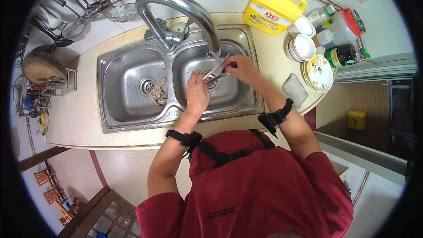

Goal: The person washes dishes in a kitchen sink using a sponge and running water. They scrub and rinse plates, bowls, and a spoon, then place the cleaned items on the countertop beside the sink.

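Over the right basin of a steel double sink (228,100), both hands meet under the curved chrome faucet (185,1). My right hand (243,69) grips the dark handle of what looks like a kitchen knife (219,69), its blade slanting down to the left. Water from the spout falls on or beside the blade. My left hand (197,93) is at the blade's lower end, fingers extended and close together; whether it holds something there is hard to tell. A twisted beige cloth (158,93) lies in the left basin, next to the drain.
Right of the sink stand a yellow detergent jug (274,10), stacked bowls (302,48), stacked plates (319,72), several bottles and a grey-white cloth (295,91). Ladles and strainers hang on the left wall. A round wooden board (43,67) stands in a rack at the far left.
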`<state>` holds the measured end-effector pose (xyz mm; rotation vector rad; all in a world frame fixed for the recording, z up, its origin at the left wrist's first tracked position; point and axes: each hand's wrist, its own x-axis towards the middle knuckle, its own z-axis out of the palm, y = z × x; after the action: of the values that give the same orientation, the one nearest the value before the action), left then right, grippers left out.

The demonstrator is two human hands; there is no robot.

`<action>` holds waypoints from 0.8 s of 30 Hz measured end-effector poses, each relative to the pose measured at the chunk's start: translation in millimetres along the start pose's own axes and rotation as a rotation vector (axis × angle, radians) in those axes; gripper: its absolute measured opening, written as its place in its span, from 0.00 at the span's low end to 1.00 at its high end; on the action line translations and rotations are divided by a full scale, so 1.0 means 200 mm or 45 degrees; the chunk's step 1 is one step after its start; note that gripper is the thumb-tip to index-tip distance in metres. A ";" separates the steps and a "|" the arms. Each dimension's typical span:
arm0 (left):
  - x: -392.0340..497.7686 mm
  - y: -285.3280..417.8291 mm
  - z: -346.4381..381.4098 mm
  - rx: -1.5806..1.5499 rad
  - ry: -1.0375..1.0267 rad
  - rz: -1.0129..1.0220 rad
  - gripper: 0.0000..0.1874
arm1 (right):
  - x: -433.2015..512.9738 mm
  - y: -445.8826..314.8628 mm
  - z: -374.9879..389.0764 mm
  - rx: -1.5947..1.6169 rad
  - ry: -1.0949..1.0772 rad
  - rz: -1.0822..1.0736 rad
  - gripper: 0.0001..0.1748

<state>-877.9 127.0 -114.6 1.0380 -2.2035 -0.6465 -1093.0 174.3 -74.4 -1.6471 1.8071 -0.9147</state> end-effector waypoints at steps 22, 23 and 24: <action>0.09 0.19 -0.02 -1.124 -0.275 -0.781 0.32 | 0.15 -0.05 0.34 1.178 0.274 0.534 0.12; 0.12 0.17 -0.02 -1.418 -0.337 -1.063 0.30 | 0.14 -0.06 0.34 1.214 0.227 0.571 0.12; 0.13 0.16 -0.02 -1.646 -0.390 -1.070 0.19 | 0.14 -0.08 0.33 1.025 0.234 0.491 0.14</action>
<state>-904.9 123.4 -82.6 1.0422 -0.9320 -2.2663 -1036.0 136.5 -101.7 -0.7097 1.4792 -1.3892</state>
